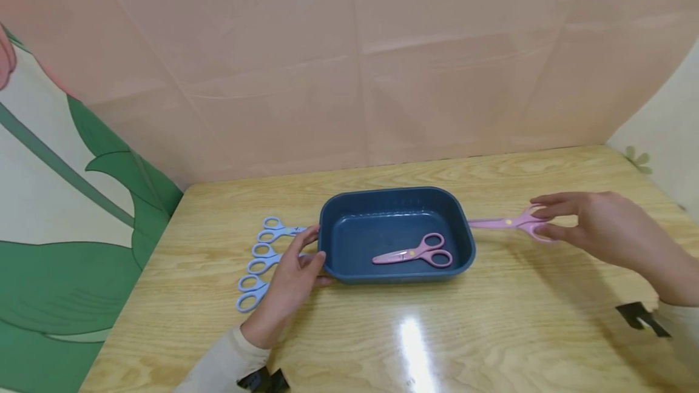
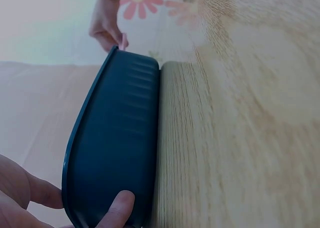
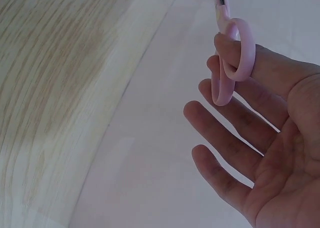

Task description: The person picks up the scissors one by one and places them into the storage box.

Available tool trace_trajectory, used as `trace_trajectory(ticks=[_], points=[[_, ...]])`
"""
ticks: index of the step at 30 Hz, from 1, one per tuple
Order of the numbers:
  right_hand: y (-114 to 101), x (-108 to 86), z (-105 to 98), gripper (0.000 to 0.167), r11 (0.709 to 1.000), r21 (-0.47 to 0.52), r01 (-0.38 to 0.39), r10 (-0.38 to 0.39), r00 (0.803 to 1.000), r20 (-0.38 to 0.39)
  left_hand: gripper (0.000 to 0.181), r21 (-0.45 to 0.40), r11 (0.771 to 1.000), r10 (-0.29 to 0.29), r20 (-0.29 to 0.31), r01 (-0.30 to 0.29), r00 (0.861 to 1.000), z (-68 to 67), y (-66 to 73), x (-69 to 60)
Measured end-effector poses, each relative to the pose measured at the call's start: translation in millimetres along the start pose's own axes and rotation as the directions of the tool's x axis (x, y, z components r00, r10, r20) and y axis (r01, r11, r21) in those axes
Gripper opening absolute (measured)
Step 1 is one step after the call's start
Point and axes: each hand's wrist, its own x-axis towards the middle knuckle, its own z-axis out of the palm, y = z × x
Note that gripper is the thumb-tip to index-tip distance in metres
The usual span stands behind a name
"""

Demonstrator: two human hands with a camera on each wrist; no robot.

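The left hand (image 1: pixel 293 279) grips a blue tray (image 1: pixel 357 238); the right hand (image 1: pixel 611 229) pinches pink scissors (image 1: pixel 520 221) marked with a yellow dot (image 1: pixel 509 222).

Pale, wood-grained worktop (image 1: pixel 185 320), a bright reflection streaking its near part; on it stands a blue tray (image 1: pixel 395 279); three blue scissors (image 1: pixel 270 258) lie in a column to the tray's left.

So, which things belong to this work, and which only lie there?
Probably in use:
dark blue tray, gripped by left hand
pink scissors, in right hand
second pink scissors, inside tray

Probably lying about:
three light blue scissors, beside tray
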Motion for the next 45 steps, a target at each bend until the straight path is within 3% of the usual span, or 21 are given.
trace_trajectory(ticks=[12,19,28,34,45], points=[[-3.1,-1.5,-1.0,0.037,1.0,-0.002,-0.006,0.006,0.998,-0.065,0.052,0.006,1.0,0.0,0.004,0.0,1.0,0.8,0.5,0.1],[-6.3,7.6,-3.0,0.034,1.0,0.001,-0.031,0.031,0.999,-0.041,0.051,-0.002,1.0,-0.008,-0.016,0.008,1.0,-0.2,-0.4,0.2],[-6.6,5.2,-15.3,0.029,1.0,-0.007,-0.021,0.019,0.99,-0.138,0.051,-0.008,1.0,-0.002,0.011,0.002,1.0,0.7,0.7,0.3],[-19.1,11.5,-23.4,0.03,1.0,0.003,-0.003,0.003,0.978,-0.208,0.051,-0.013,1.0,0.0,0.003,0.0,1.0,-0.3,0.2,0.3],[-52.6,29.5,-27.3,0.029,0.999,0.024,0.049,-0.045,0.992,-0.118,0.051,-0.009,1.0,0.001,0.013,-0.001,1.0,-0.5,-0.8,-0.7]])
